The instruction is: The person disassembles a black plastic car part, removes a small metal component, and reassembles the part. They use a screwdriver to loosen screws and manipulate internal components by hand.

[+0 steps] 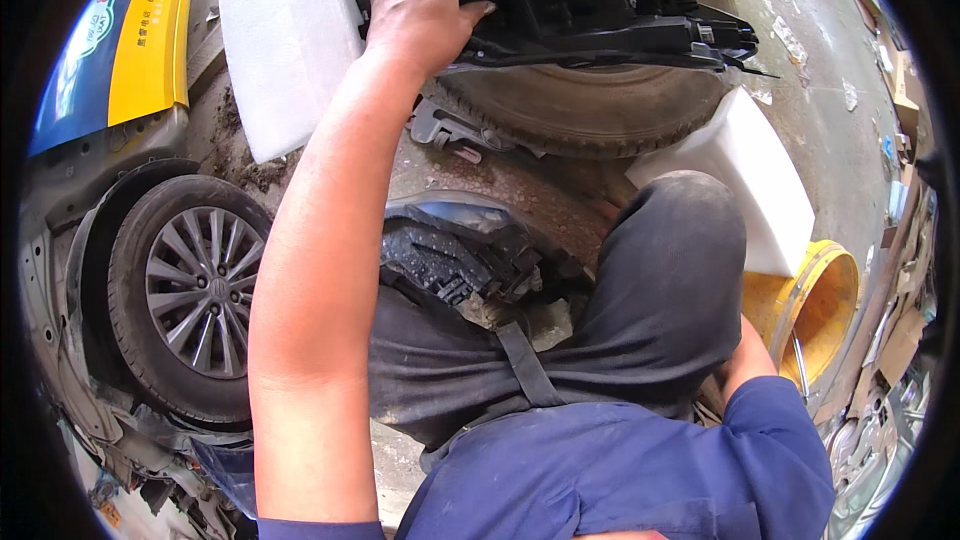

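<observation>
My left hand (425, 15) reaches far forward and grips the left end of a black car headlight (590, 15), seen from its housing side. The thumb stands apart on its near face, and the fingertips run to the picture's upper edge. That headlight rests over a lying tyre (600, 115). Between my legs on the ground lies a second, dusty lamp unit (460, 250) with dark plastic parts. My right forearm (743, 358) goes down beside my bent right knee, which hides the right hand and anything in it.
White foam blocks (285, 50) (745, 175) stand on both sides of the tyre. A yellow bucket (815, 310) lies tipped at right, near scattered scrap. To my left are a car wheel (205, 285) and a blue and yellow car panel (125, 50). A grey bracket (455, 127) lies before the tyre.
</observation>
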### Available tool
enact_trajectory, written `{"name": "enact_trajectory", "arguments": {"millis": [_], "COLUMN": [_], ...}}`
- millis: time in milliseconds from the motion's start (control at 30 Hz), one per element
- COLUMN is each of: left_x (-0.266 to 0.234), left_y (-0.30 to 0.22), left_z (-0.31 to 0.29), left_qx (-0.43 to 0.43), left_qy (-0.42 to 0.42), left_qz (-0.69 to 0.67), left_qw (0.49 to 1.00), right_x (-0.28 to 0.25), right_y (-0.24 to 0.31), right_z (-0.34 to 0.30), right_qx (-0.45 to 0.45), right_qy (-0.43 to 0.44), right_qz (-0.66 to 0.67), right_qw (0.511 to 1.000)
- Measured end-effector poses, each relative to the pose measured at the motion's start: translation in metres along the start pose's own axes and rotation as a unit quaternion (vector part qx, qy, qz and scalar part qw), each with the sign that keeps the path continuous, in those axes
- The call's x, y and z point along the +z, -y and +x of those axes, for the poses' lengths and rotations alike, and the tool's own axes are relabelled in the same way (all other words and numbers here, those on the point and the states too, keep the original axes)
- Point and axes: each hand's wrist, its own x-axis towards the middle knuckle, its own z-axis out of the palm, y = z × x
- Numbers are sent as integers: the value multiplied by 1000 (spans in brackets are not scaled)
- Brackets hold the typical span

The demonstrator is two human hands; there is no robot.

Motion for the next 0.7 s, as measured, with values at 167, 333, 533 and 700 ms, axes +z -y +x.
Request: {"name": "enact_trajectory", "arguments": {"millis": [167, 333, 533, 700], "left_x": [2, 12, 21, 25], "left_y": [0, 15, 23, 32], "left_z": [13, 20, 2, 2], "left_qx": [9, 12, -2, 27], "left_qy": [3, -12, -32, -29], "left_qz": [4, -1, -11, -14], "left_qw": [1000, 1000, 999, 999], "right_x": [12, -4, -13, -7], "right_y": [6, -29, -75, -100], "right_z": [22, -24, -132, -158], "right_qx": [-18, 14, 138, 187], "right_qy": [-5, -35, -57, -98], "right_qz": [-6, 54, 127, 139], "right_qw": [1000, 998, 980, 968]}}
